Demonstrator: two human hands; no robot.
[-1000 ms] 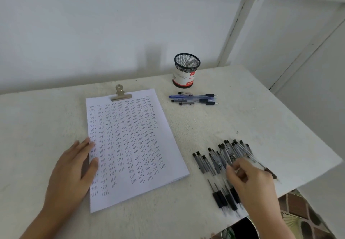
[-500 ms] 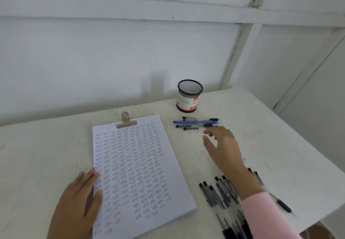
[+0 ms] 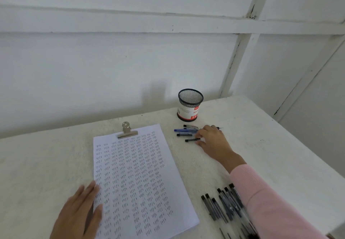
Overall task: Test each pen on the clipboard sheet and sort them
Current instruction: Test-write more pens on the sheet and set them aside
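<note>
The clipboard sheet [image 3: 138,179] lies in the middle of the table, covered with rows of small pen marks and held by a metal clip [image 3: 127,131]. My left hand [image 3: 78,214] rests flat on the sheet's lower left edge. My right hand [image 3: 211,138] reaches over a small group of pens [image 3: 184,131] in front of the mesh pen cup [image 3: 189,106]. Its thumb and fingertips pinch the right end of the nearest black pen [image 3: 191,140]. A pile of several black pens [image 3: 222,207] lies at the lower right, partly hidden by my pink sleeve.
The white table [image 3: 270,145] ends at the right, its edge running diagonally toward the lower right corner. A white panelled wall stands close behind the pen cup. Bare tabletop lies left of the sheet.
My right hand left the pen pile at the lower right and moved up to the small pen group by the cup. The view tilted upward. My left hand stayed on the sheet.
</note>
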